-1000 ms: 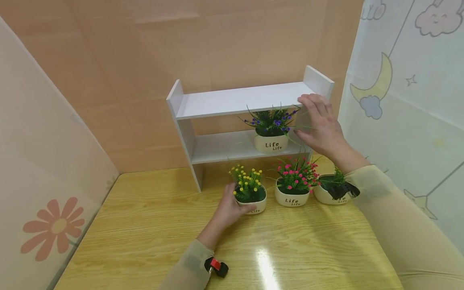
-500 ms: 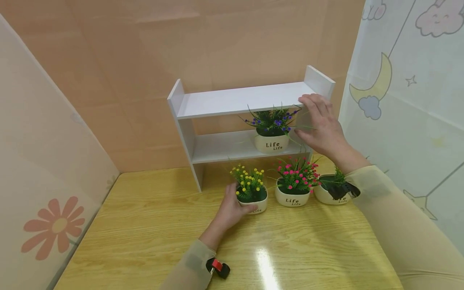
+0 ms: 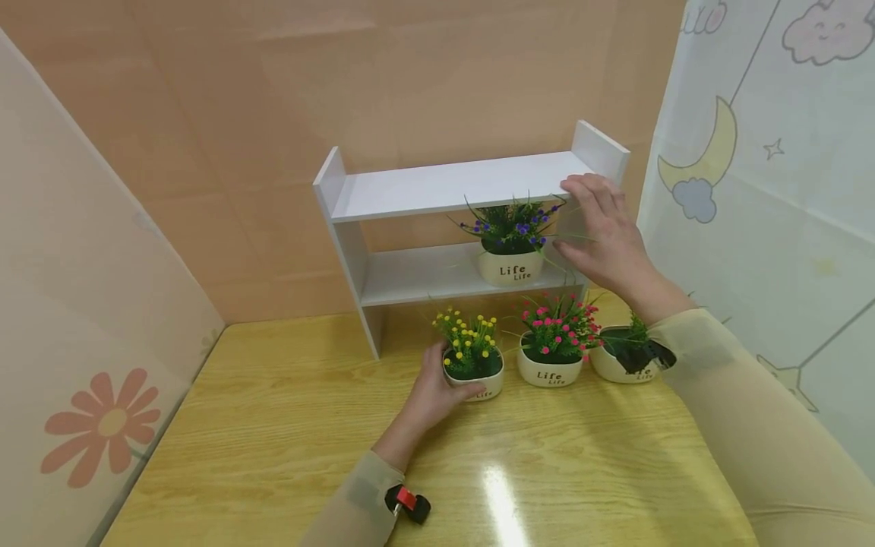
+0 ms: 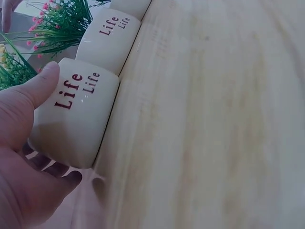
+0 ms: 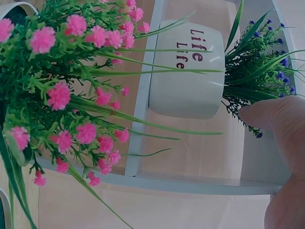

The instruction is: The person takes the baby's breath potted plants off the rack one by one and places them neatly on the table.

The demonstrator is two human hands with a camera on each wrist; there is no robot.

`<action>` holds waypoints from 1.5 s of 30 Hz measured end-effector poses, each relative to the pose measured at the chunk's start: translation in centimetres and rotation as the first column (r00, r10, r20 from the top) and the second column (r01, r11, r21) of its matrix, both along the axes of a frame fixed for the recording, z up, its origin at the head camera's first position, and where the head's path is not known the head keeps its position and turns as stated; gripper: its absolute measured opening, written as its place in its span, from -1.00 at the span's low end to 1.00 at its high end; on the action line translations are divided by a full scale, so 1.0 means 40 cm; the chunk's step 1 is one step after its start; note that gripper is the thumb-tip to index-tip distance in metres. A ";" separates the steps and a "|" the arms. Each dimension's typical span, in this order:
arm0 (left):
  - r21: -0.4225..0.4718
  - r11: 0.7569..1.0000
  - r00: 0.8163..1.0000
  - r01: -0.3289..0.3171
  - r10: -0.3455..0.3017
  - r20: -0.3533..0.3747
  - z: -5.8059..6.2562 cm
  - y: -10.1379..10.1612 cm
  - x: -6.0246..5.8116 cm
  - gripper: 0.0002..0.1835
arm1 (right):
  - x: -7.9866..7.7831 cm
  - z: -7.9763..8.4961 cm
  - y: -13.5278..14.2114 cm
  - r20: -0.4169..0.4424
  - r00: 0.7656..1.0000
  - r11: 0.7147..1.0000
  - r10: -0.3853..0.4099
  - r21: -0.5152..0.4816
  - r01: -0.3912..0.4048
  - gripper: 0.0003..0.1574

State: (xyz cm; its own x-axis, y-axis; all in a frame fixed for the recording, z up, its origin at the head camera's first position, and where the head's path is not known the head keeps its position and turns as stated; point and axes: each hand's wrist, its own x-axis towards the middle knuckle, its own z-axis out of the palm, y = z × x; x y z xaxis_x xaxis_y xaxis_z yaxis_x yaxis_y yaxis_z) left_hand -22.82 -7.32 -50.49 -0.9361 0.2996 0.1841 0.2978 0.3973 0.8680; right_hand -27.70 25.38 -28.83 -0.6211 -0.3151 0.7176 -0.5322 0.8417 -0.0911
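Note:
My left hand holds a cream oval flowerpot with yellow flowers on the table. Its thumb lies across the front near the rim, and the fingers reach round the left side; the left wrist view shows the pot's "Life" lettering. My right hand rests at the front edge of the white shelf's top board, near its right end. Its thumb is spread lower, beside the purple-flowered pot standing on the middle board.
Right of the yellow plant, a pink-flowered pot stands on the wooden table. Another green-planted pot sits farther right, partly hidden by the right sleeve and its black strap. An orange-tan backdrop hangs behind the shelf.
Both hands keep their places on the pot and at the shelf. The whole head view shifts only very slightly.

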 end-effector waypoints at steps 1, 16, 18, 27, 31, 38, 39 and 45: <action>0.007 1.000 1.000 0.000 0.000 -0.003 0.005 -0.003 0.001 0.20 | -0.001 0.000 -0.001 -0.001 1.000 1.000 0.001 0.000 -0.001 0.20; -0.013 1.000 1.000 0.005 -0.004 0.026 0.116 -0.058 0.034 0.27 | -0.001 0.005 -0.002 0.003 1.000 1.000 -0.010 0.001 0.010 0.19; -0.006 1.000 1.000 -0.003 0.003 0.016 0.132 -0.062 0.035 0.27 | -0.002 0.005 -0.001 0.008 1.000 1.000 -0.013 0.003 0.013 0.19; -0.038 0.999 0.996 -0.026 0.023 -0.091 0.189 -0.070 0.037 0.24 | -0.003 0.002 -0.001 0.030 0.999 0.999 -0.030 0.010 0.030 0.20; -0.049 0.998 0.989 -0.027 0.020 -0.146 0.217 -0.066 0.032 0.24 | -0.002 0.001 0.000 0.031 0.999 0.999 -0.035 0.015 0.035 0.20; -0.082 0.995 0.977 -0.059 0.041 -0.210 0.277 -0.049 0.002 0.20 | 0.003 0.002 -0.001 0.041 0.999 0.999 -0.032 0.010 0.031 0.20; -0.085 0.995 0.977 -0.060 0.041 -0.210 0.286 -0.046 -0.004 0.19 | 0.004 0.003 -0.002 0.044 0.999 0.999 -0.031 0.009 0.031 0.19; -0.118 0.991 0.979 -0.063 0.038 -0.202 0.328 -0.027 -0.043 0.21 | 0.005 0.004 -0.002 0.046 0.998 0.999 -0.030 0.012 0.030 0.20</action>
State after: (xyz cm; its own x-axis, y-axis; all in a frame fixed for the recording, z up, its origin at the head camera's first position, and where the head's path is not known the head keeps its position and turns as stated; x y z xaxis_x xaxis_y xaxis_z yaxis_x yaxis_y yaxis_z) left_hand -24.53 -8.40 -37.36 -0.8989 0.2852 0.3325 0.4364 0.5164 0.7368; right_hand -27.50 25.30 -28.66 -0.6631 -0.3038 0.6841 -0.5021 0.8584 -0.1054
